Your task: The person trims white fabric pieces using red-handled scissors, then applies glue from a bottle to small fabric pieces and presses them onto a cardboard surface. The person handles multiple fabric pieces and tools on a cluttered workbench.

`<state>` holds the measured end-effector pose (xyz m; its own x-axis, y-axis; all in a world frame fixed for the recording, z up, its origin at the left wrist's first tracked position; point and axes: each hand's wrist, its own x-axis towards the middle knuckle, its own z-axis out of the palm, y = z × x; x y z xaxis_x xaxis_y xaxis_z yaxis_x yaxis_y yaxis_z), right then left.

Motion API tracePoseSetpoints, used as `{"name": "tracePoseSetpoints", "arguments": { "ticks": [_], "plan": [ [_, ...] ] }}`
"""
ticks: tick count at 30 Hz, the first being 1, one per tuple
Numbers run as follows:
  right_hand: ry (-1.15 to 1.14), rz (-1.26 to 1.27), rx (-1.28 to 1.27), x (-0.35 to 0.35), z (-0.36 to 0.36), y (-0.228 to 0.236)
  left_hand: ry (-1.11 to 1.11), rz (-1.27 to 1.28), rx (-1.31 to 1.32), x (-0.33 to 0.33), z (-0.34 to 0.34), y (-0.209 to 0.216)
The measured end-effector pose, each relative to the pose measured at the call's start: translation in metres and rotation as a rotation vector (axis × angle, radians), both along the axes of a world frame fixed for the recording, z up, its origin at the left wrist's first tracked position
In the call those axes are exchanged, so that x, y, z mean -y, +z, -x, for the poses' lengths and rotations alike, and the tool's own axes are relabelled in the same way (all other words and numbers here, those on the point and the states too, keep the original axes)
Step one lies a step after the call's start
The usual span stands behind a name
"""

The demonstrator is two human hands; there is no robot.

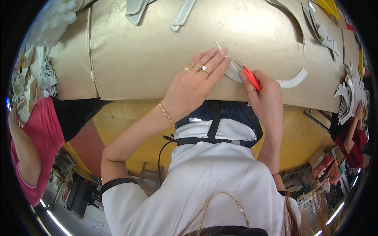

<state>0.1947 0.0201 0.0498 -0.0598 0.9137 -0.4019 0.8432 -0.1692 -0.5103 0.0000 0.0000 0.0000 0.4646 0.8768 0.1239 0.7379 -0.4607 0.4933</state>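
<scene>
A slim white curved strip [233, 73] lies near the close edge of a gold-toned table [138, 67], its long axis slanting from far left to near right, its far tip pointing away from the person. The left hand [191, 86] lies palm down over it, fingers straight and side by side, pinching nothing. The right hand [265, 92] pinches a red-handled tool [252, 78], metal points aimed far left. Beyond lie pale grey pieces [184, 15].
</scene>
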Motion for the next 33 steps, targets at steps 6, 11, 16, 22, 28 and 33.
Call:
{"name": "tracePoseSetpoints", "arguments": {
  "ticks": [6,11,16,22,28,33],
  "plan": [
    [-0.012,-0.035,-0.055,0.004,-0.003,-0.006,0.021,-0.017,-0.007,0.002,-0.004,-0.002],
    [-0.014,-0.045,-0.035,0.003,-0.001,-0.004,0.029,-0.014,-0.030,0.003,-0.006,0.000],
    [-0.022,-0.001,-0.009,0.001,0.000,0.000,0.003,-0.045,-0.121,0.003,-0.007,0.001],
    [-0.004,0.031,0.007,-0.001,0.000,0.004,-0.024,-0.035,-0.164,0.004,-0.007,0.004],
    [0.020,-0.006,0.011,0.001,-0.003,0.001,-0.037,-0.038,-0.184,0.005,-0.011,0.006],
    [-0.044,0.064,-0.091,0.003,-0.019,0.005,-0.021,0.015,-0.234,0.009,-0.014,0.009]
  ]
}}
